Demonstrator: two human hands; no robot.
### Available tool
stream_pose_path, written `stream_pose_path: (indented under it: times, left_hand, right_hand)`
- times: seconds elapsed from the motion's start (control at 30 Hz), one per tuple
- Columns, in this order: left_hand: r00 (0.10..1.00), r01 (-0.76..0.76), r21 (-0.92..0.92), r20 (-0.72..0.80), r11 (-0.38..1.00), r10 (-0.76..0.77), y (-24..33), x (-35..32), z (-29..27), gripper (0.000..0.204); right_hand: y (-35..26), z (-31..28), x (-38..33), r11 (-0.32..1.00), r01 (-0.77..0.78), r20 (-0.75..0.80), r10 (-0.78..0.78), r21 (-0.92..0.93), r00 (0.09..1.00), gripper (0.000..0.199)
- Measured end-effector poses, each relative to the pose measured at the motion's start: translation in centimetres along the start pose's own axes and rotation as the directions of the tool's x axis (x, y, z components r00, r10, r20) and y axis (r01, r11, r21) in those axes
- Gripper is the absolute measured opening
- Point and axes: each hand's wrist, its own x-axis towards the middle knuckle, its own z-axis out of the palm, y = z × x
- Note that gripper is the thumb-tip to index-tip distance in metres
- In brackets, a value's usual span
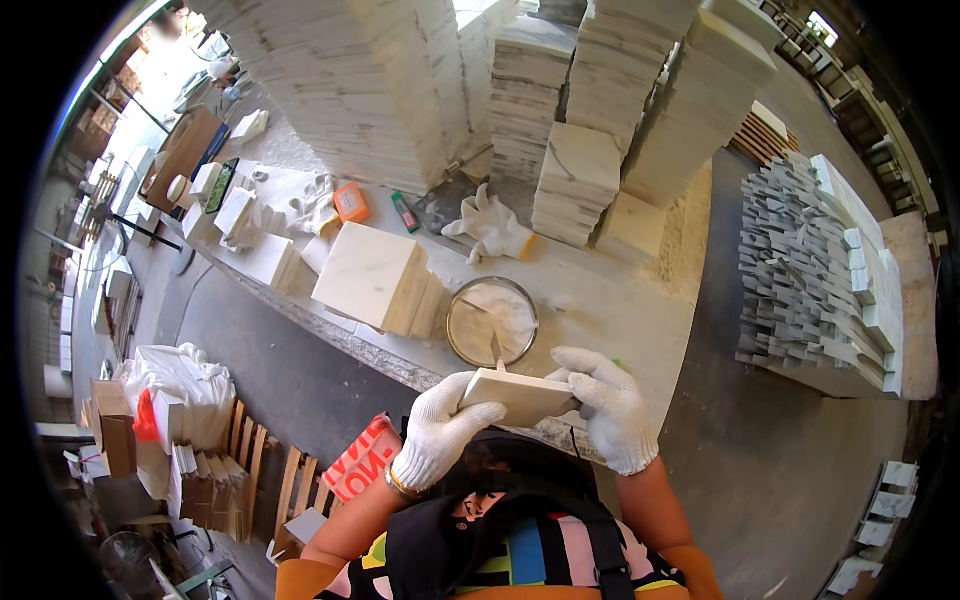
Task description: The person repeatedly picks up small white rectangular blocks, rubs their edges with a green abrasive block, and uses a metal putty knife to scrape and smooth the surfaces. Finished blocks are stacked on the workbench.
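Note:
A white marble tile (516, 397) is held tilted in front of me, above the near edge of the work table. My left hand (438, 430), in a white knit glove, is closed on its left end, thumb along the near side. My right hand (612, 408), gloved alike, grips the right end with curled fingers; its fingertips are partly hidden. Just beyond the tile stands a round metal-rimmed bowl (515, 318) of white paste or powder. A thin spatula (495, 346) leans in it. Left of the bowl sits a stack of marble tiles (365, 275).
Tall stacks of marble tiles (340, 90) rise at the table's back. A loose glove (490, 225), a green box cutter (405, 212) and an orange box (351, 203) lie before them. Grey-edged tiles (800, 265) are piled at right. Pallets and cartons (210, 485) stand at lower left.

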Motion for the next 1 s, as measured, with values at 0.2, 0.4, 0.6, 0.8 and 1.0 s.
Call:
stream_pose_path:
  times: [0.2, 0.4, 0.6, 0.8, 1.0]
  left_hand:
    - [0.998, 0.057, -0.177, 0.0, 0.983, -0.058, -0.7, 0.2, -0.3, 0.037]
    - [0.997, 0.08, -0.222, 0.027, 0.972, -0.076, -1.0, 0.5, -0.3, 0.041]
    - [0.984, 0.179, -0.42, 0.083, 0.89, -0.159, -1.2, 0.8, 0.3, 0.044]
    - [0.954, 0.301, -0.484, 0.152, 0.822, -0.26, -1.8, 1.5, -0.4, 0.038]
    - [0.898, 0.421, -0.72, 0.248, 0.551, -0.362, -1.8, 2.8, 0.1, 0.05]
  right_hand:
    - [0.0, -0.5, -0.6, 0.979, -0.021, 0.051, 0.011, 0.205, 0.999, 0.052]
    - [0.1, -0.8, -0.7, 0.978, 0.009, 0.055, -0.021, 0.209, 0.998, 0.054]
    - [0.1, -0.1, -0.5, 0.987, -0.059, 0.011, 0.061, -0.147, 0.998, 0.05]
    - [2.4, -0.6, -0.5, 0.992, -0.036, 0.02, 0.039, -0.119, 0.999, 0.044]
    - [1.7, -0.2, 0.0, 0.999, -0.04, 0.011, 0.04, -0.001, 0.999, 0.047]
